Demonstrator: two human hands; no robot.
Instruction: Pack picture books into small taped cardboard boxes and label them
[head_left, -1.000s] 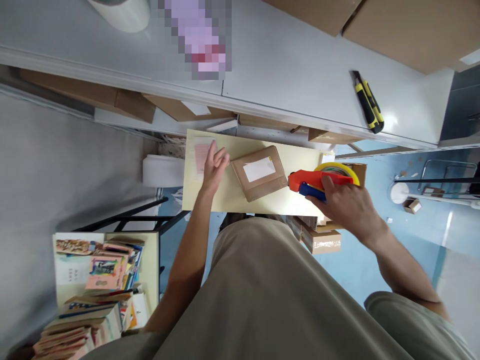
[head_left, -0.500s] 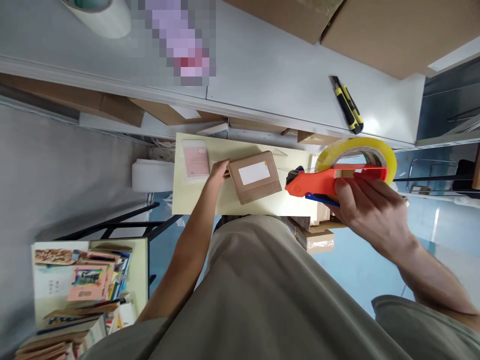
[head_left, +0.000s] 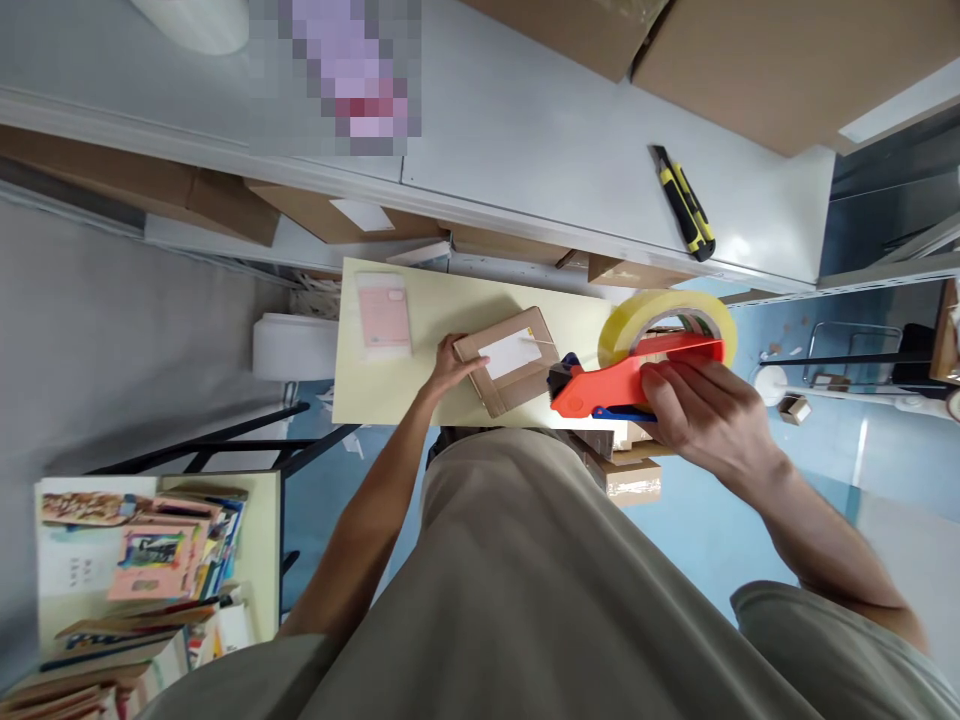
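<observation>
The cardboard parcel (head_left: 508,360) lies on the pale yellow table (head_left: 390,385), our left hand (head_left: 450,364) clamped on its corner so it cannot slide. Our right hand (head_left: 701,410) grips the red tape dispenser (head_left: 622,380) closed, nose touching the parcel's right edge. A pink packet (head_left: 383,314) lies apart.

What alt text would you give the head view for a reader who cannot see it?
A person's left hand steadies a small cardboard parcel on a pale yellow table, while the right hand brings an orange tape dispenser to the parcel's right edge. A pink packet lies at the table's left, and a yellow utility knife rests on the grey counter beyond.
</observation>
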